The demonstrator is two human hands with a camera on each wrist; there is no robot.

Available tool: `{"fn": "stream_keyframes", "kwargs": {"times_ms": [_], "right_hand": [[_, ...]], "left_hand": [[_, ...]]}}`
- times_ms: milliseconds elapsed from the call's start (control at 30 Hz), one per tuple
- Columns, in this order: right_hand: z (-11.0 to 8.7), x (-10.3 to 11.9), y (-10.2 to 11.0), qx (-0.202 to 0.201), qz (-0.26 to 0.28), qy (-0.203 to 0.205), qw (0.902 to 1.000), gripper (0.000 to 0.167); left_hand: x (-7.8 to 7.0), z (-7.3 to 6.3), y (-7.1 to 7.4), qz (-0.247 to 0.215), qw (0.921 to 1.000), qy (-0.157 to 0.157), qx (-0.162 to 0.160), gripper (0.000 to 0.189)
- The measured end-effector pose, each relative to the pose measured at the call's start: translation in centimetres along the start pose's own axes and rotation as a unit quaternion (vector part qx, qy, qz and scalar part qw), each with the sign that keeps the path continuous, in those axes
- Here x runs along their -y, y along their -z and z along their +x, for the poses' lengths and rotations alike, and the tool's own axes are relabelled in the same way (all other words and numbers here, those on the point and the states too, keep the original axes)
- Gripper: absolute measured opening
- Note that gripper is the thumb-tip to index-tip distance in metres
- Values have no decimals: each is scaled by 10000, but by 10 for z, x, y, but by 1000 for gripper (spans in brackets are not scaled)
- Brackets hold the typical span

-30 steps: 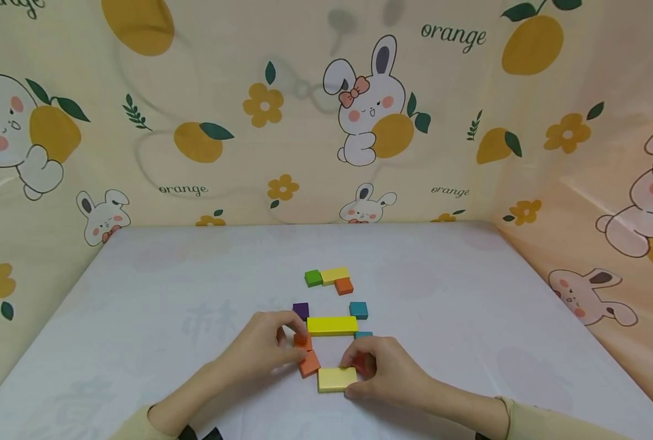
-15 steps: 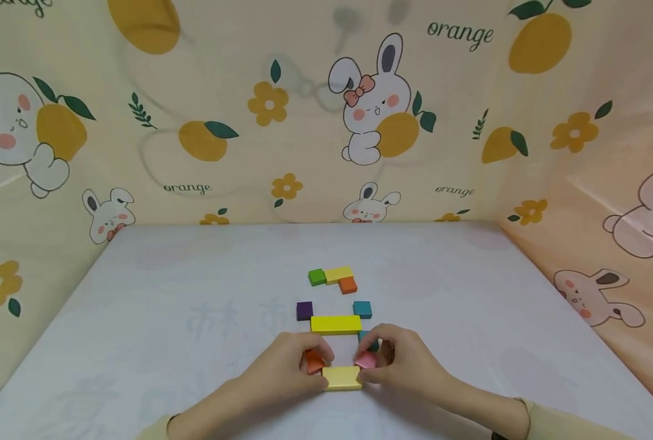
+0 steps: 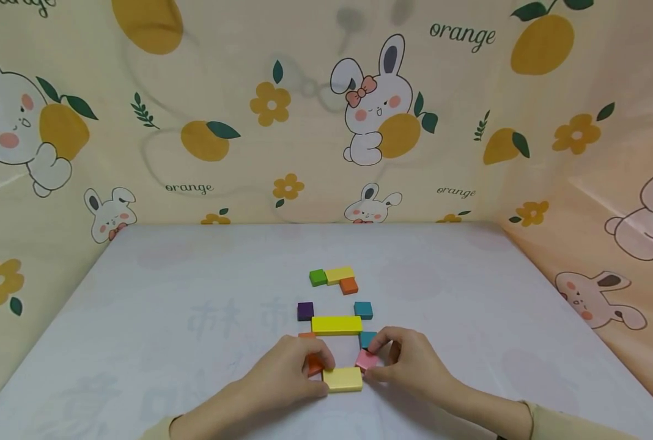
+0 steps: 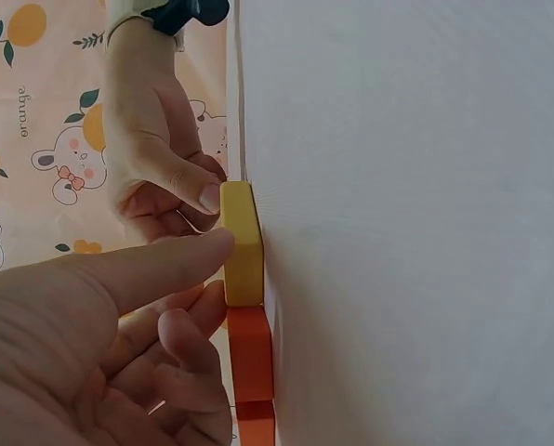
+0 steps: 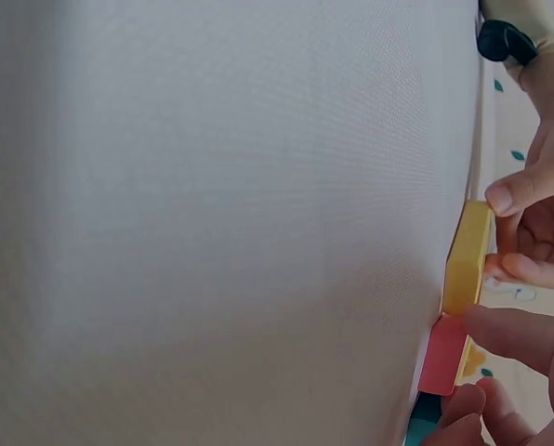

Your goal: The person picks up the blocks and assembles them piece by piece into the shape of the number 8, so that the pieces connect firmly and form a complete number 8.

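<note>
My left hand [image 3: 285, 373] pinches the left end of a pale yellow block [image 3: 343, 380] between thumb and index finger. That block lies flat on the white table nearest to me. My right hand [image 3: 414, 366] pinches a small pink block [image 3: 366, 360], slightly turned, at the yellow block's upper right corner. In the right wrist view the pink block [image 5: 442, 358] meets the yellow block [image 5: 468, 260]. Two orange blocks stand end to end in the left wrist view, the nearer orange block [image 4: 251, 353] touching the yellow one; my left fingers partly hide them in the head view.
A bright yellow bar [image 3: 336, 326] lies above, with a teal block [image 3: 367, 340] under its right end. A purple block [image 3: 305, 311] and another teal block [image 3: 363, 310] sit at its upper corners. Farther back are green [image 3: 318, 277], pale yellow [image 3: 340, 275] and orange [image 3: 349, 285] blocks.
My left hand has moved from the orange blocks down to the pale yellow block's left end. My right hand has shifted slightly right, and the pink block shows more.
</note>
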State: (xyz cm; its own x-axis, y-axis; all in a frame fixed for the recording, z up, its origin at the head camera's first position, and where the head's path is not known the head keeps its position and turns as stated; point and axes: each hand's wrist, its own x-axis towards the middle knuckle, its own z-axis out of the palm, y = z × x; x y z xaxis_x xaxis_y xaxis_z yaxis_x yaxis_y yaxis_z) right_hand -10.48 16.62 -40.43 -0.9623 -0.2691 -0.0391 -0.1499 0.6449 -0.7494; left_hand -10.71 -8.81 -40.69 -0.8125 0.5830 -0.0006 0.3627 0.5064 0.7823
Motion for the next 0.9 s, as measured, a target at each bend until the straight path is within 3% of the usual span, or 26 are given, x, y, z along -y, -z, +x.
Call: {"fn": "stream_keyframes", "kwargs": {"times_ms": [367, 633, 900], "right_hand": [[-2, 3, 0, -46, -178, -3, 9998, 33], [-2, 3, -1, -110, -203, -170, 9996, 32], [-4, 3, -1, -133, -184, -44, 9997, 30]], "left_hand": [[1, 0, 0, 62, 9999, -68, -46, 26], [0, 0, 0, 20, 10000, 48, -8, 24], [-1, 0, -1, 25, 10000, 48, -19, 24]]}}
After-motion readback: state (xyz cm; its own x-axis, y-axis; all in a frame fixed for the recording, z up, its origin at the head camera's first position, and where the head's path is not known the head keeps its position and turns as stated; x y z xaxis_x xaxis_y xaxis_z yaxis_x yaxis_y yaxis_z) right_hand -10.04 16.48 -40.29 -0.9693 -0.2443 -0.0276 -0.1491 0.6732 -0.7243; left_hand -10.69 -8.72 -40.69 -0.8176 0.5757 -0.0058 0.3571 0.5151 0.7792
